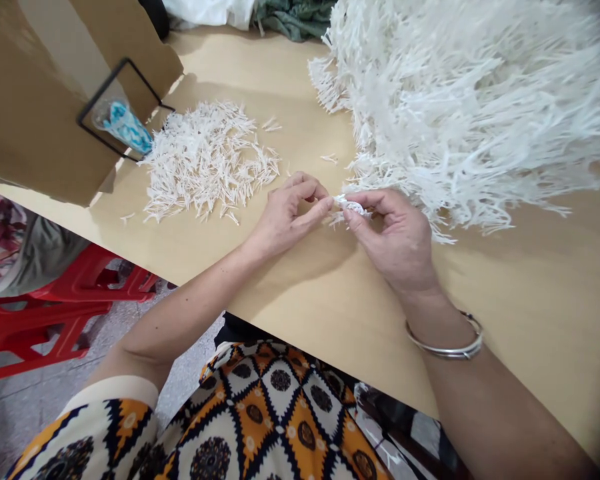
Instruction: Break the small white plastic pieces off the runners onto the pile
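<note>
Over the middle of the table, my right hand [397, 233] pinches a small white stringy piece [355, 208] between thumb and fingers. My left hand [297, 210] meets it from the left, its thumb and index fingertips pressed together at the left end of the piece. What those fingertips grip is too small to make out. Left of my hands lies a pile of short white branching pieces [205, 160]. A much larger heap of white strands [470, 113] spreads behind and to the right of my right hand.
A cardboard box [45, 100] stands at the left, beside a black wire frame [107, 85] and a clear cup [125, 125] with blue-and-white contents. Cloths [300, 17] lie at the back. Red stools [40, 327] and a seated person's clothing [27, 247] show at lower left.
</note>
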